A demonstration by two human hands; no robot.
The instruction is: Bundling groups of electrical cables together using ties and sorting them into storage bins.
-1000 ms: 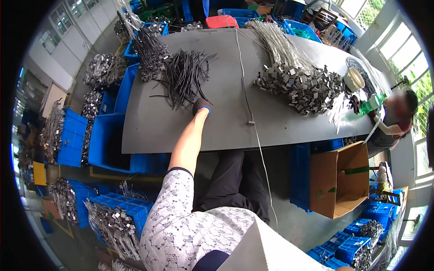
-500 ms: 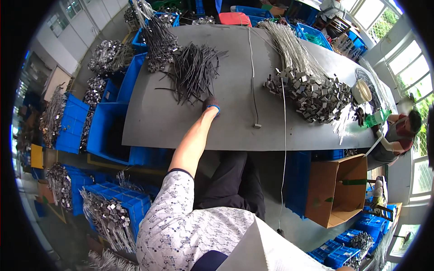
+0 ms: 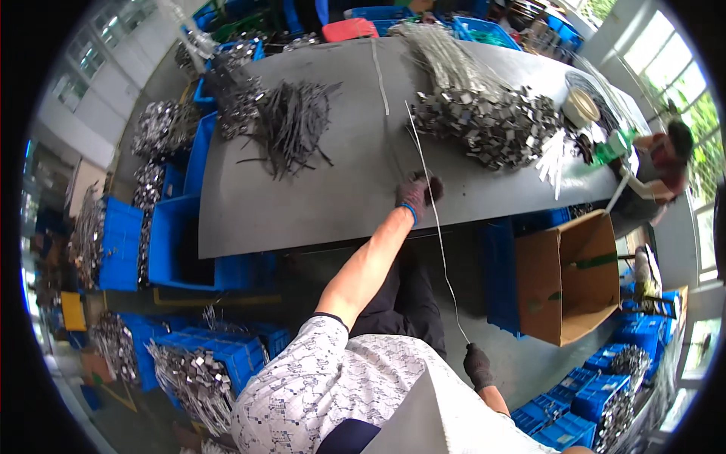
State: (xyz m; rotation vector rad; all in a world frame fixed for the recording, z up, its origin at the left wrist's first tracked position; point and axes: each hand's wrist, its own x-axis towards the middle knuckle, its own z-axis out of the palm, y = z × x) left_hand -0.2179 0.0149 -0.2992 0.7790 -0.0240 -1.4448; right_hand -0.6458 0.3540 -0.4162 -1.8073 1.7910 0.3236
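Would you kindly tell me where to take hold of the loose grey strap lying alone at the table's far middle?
Grip the grey strap at its near end, coming from the table's front edge: it lies flat, pointing lengthwise toward you, clear of the dark bundle beside it.

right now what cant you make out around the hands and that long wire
- Head view: right hand grips the wire low by the body; its fingers are turned away, so the grasp is hidden.
- Left hand on the grey table: glove and blur hide whether it pinches the wire.
- Wire's far end: too thin to follow.
- Pile of metal clips: pieces too small to separate.
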